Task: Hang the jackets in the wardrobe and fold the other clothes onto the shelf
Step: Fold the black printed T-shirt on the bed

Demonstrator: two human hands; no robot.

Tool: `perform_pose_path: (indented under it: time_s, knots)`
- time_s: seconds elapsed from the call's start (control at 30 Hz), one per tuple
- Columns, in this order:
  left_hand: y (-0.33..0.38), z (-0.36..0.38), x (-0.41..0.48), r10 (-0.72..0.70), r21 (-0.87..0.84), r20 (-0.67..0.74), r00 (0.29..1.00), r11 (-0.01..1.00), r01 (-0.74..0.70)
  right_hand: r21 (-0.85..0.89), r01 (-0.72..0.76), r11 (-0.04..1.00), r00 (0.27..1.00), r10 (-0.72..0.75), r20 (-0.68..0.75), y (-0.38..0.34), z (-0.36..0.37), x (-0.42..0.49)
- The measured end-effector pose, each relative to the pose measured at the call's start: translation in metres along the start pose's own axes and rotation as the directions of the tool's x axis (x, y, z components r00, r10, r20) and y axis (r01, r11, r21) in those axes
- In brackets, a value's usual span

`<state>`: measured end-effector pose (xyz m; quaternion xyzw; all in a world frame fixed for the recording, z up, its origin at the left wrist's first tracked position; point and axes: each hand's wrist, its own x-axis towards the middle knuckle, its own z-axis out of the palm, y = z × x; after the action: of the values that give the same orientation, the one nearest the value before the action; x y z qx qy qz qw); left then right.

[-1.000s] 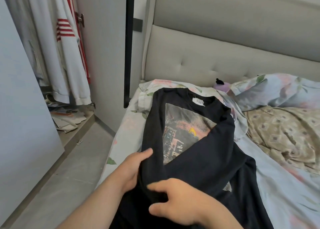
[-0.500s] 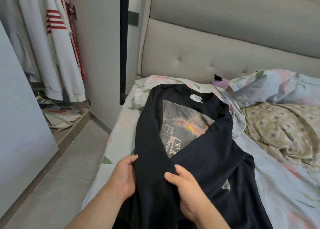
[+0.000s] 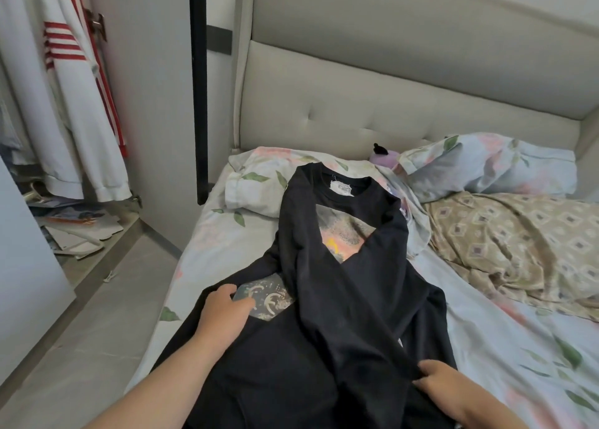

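Both hands have drawn apart since a moment ago. Now the left hand (image 3: 227,312) lies flat, fingers together, on the black shirt (image 3: 343,299) beside a pale print, near the left edge of the bed (image 3: 207,234), and the right hand (image 3: 444,383) pinches a fold at the shirt's right side. The shirt's collar overlaps a pillow (image 3: 256,185). Bare sheet separates the shirt from the beige blanket (image 3: 518,244), and open floor (image 3: 97,331) runs beside the wardrobe (image 3: 155,104).
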<state>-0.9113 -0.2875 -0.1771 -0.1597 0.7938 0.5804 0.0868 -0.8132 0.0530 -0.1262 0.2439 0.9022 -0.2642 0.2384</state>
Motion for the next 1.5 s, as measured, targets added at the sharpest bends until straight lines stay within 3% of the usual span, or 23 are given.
perform_pose_path:
  time_s: [0.1,0.2,0.27,0.3,0.4,0.47,0.53,0.63,0.7,0.77,0.87,0.97,1.07,1.13,1.23,1.3,1.37,1.5]
  knots:
    - [0.009,0.004,0.01,0.076,0.119,0.101,0.992,0.989,-0.088,-0.015,0.032,0.999,0.996,-0.033,-0.082,-0.017,-0.008,0.016]
    - [0.028,0.014,0.027,0.114,0.176,0.23,0.967,0.972,-0.156,-0.019,0.181,0.983,0.973,-0.182,-0.143,-0.064,-0.015,0.044]
    - [0.041,0.026,0.045,0.048,0.079,0.259,0.965,0.994,-0.07,-0.103,0.284,0.953,0.933,-0.299,-0.202,-0.108,-0.019,0.075]
    - [0.047,0.032,0.056,-0.013,-0.053,0.269,0.963,0.998,0.028,-0.142,0.328,0.934,0.907,-0.353,-0.229,-0.132,-0.02,0.094]
    - [0.052,0.049,0.087,-0.215,-0.418,0.406,0.888,0.821,0.39,-0.038,0.433,0.9,0.867,-0.428,-0.256,-0.209,-0.021,0.146]
    - [0.053,0.058,0.103,-0.302,-0.48,0.467,0.831,0.703,0.525,0.107,0.482,0.87,0.855,-0.44,-0.273,-0.256,-0.023,0.177]
    - [0.053,0.062,0.112,-0.313,-0.479,0.502,0.806,0.675,0.56,0.111,0.532,0.839,0.817,-0.475,-0.326,-0.295,-0.027,0.201]
    - [0.052,0.068,0.123,-0.26,-0.506,0.57,0.779,0.635,0.583,0.114,0.459,0.881,0.866,-0.415,-0.278,-0.341,-0.026,0.236]
    - [0.052,0.075,0.126,-0.186,-0.557,0.517,0.836,0.669,0.493,-0.033,0.336,0.941,0.903,-0.331,-0.273,-0.354,-0.025,0.255]
    - [0.048,0.081,0.131,-0.118,-0.604,0.339,0.933,0.733,0.312,-0.142,0.256,0.956,0.899,-0.289,-0.328,-0.358,-0.028,0.271]
    - [0.051,0.073,0.137,-0.074,-0.755,0.02,0.997,0.653,0.063,0.208,0.325,0.922,0.915,-0.251,-0.316,-0.35,-0.046,0.285]
    - [0.049,0.06,0.154,-0.179,-0.813,-0.17,0.969,0.581,-0.035,0.603,0.309,0.735,0.946,-0.171,-0.277,-0.334,-0.05,0.288]
    - [0.037,0.057,0.167,-0.278,-0.837,-0.092,0.956,0.542,0.077,0.784,0.221,0.58,0.974,-0.176,-0.144,-0.324,-0.041,0.287]
    - [0.029,0.055,0.168,-0.221,-0.822,0.056,0.974,0.543,0.171,0.84,0.189,0.509,0.975,-0.196,-0.101,-0.323,-0.035,0.285]
    - [0.029,0.052,0.168,-0.175,-0.797,0.222,0.959,0.535,0.282,0.764,0.167,0.624,0.97,-0.244,-0.013,-0.32,-0.023,0.282]
    - [0.034,0.046,0.173,-0.219,-0.815,0.168,0.961,0.518,0.26,0.704,0.137,0.696,0.967,-0.248,0.057,-0.313,-0.015,0.281]
    - [0.036,0.044,0.18,-0.273,-0.845,0.059,0.96,0.499,0.193,0.723,0.12,0.68,0.97,-0.236,0.061,-0.305,-0.014,0.284]
    - [0.041,0.039,0.18,-0.318,-0.886,-0.121,0.94,0.461,0.042,0.79,0.228,0.569,0.974,-0.12,-0.194,-0.291,-0.025,0.296]
